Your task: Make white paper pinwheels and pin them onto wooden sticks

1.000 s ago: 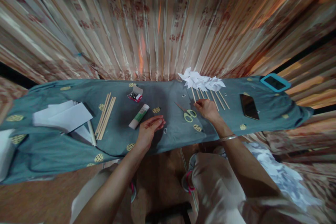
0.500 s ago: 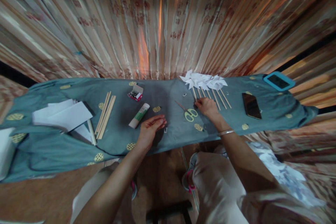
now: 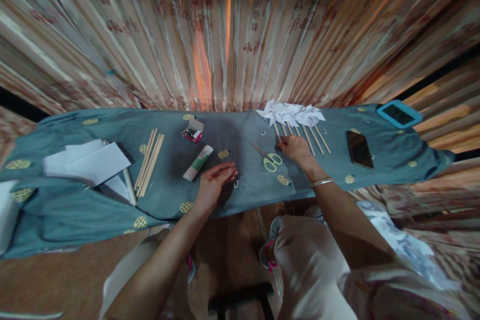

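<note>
White paper pinwheels (image 3: 292, 114) on thin wooden sticks lie in an overlapping row at the table's far edge, to the right of centre. My right hand (image 3: 296, 148) is closed at the lower end of the leftmost pinwheel's stick (image 3: 277, 132). Just left of that hand lie scissors (image 3: 272, 162) with yellow-green handles, points away from me. Over the near part of the table hovers my left hand (image 3: 217, 180), palm turned inward, fingers loosely bent and apart with nothing visible in them. A glue stick (image 3: 198, 162) lies close beside it.
A small open box of metal pins (image 3: 192, 132) stands behind the glue stick. Further left are loose wooden sticks (image 3: 150, 165) and white paper sheets (image 3: 90, 162). On the right lie a phone (image 3: 360, 149) and a blue-framed tablet (image 3: 400, 114). A green cloth (image 3: 240, 130) covers the table.
The view has shifted very slightly. Both hands stay in nearly the same place, the right one still at the leftmost pinwheel's stick.
</note>
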The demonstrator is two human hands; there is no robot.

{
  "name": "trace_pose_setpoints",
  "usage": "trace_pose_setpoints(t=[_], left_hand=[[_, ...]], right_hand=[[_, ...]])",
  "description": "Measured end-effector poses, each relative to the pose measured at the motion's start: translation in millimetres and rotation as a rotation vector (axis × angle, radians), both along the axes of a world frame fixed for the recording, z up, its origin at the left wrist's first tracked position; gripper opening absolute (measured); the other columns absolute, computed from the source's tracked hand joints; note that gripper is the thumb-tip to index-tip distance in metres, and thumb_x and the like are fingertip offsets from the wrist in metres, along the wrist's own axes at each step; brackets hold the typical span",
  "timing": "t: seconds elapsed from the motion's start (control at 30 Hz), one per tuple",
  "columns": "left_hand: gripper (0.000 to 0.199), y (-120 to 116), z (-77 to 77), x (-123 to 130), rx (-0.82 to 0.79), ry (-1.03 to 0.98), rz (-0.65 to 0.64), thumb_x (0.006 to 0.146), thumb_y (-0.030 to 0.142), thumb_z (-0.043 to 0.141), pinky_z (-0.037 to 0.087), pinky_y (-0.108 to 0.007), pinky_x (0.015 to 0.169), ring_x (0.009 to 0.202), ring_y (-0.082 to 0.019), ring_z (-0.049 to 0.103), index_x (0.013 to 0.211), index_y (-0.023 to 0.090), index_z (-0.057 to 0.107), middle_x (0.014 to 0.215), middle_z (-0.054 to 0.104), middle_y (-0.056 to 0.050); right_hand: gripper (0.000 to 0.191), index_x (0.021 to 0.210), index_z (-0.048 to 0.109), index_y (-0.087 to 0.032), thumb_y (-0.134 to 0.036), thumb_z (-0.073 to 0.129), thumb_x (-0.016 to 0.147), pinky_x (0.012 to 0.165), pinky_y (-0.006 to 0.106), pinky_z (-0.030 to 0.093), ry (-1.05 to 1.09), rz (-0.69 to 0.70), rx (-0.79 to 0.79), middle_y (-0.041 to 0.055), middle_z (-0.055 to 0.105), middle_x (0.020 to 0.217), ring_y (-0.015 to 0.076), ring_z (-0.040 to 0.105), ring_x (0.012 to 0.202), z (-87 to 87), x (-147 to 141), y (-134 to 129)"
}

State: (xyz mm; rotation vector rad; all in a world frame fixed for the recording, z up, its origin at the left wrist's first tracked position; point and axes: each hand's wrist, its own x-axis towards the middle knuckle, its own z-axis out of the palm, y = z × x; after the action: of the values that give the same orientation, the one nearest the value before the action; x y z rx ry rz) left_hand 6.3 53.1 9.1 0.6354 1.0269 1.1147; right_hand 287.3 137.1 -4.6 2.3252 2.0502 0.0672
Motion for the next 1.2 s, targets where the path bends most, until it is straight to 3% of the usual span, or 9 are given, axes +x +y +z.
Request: trace_pose_setpoints(t=[0.33,0.63,0.8,0.9,1.03,1.2], left_hand=[[0.045,0,1.0,0,-0.004,-0.011,0.009,0.048,0.041,0.092,0.053,-0.031,0.078,0.075,-0.017,0.069,0.081,0.014,0.077,0.079,0.075,-0.006],[0.043,0,1.0,-1,0.005,-0.003,0.006,0.05,0.039,0.091,0.053,-0.033,0.08,0.076,-0.018,0.07,0.082,0.015,0.076,0.08,0.075,-0.006],[0.04,-1,2.0,-2,0.009,-0.015,0.015,0.051,0.037,0.091,0.053,-0.031,0.078,0.075,-0.017,0.07,0.081,0.015,0.077,0.078,0.075,-0.006],[0.039,-3,2.4,-3,0.008,-0.027,0.022,0.051,0.036,0.091,0.053,-0.029,0.076,0.074,-0.016,0.069,0.08,0.015,0.078,0.078,0.075,-0.006],[0.037,-5,1.7,-4,0.012,-0.027,0.031,0.052,0.036,0.091,0.053,-0.029,0.076,0.073,-0.016,0.069,0.08,0.015,0.078,0.077,0.075,-0.006],[0.034,-10,1.7,-12,0.008,0.003,0.036,0.052,0.035,0.09,0.054,-0.03,0.075,0.07,-0.016,0.068,0.076,0.016,0.078,0.074,0.074,-0.005]], right_hand=[[0.03,0.104,0.068,-0.011,-0.035,0.052,0.093,0.086,0.041,0.049,-0.01,-0.114,-0.078,0.0221,0.071,0.106,0.0328,0.067,0.101,8.1,-6,0],[0.035,0.105,0.066,-0.008,-0.037,0.049,0.095,0.086,0.045,0.048,-0.019,-0.098,-0.068,0.0259,0.068,0.107,0.0364,0.065,0.103,7.4,-5,-7],[0.037,0.107,0.065,-0.006,-0.035,0.046,0.096,0.087,0.047,0.047,-0.01,-0.07,0.017,0.0277,0.067,0.103,0.0374,0.064,0.102,12.3,-11,-22],[0.039,0.105,0.067,-0.008,-0.037,0.043,0.097,0.084,0.045,0.047,0.031,-0.068,0.076,0.0254,0.068,0.099,0.0356,0.064,0.099,20.6,-22,-31],[0.032,0.1,0.07,-0.017,-0.035,0.045,0.096,0.079,0.038,0.047,0.24,-0.041,0.071,0.0169,0.073,0.096,0.0294,0.069,0.091,28.3,-51,-42],[0.03,0.095,0.073,-0.02,-0.037,0.048,0.094,0.072,0.029,0.045,0.476,0.059,0.092,0.0078,0.076,0.087,0.0223,0.07,0.082,14.2,-95,-62]])
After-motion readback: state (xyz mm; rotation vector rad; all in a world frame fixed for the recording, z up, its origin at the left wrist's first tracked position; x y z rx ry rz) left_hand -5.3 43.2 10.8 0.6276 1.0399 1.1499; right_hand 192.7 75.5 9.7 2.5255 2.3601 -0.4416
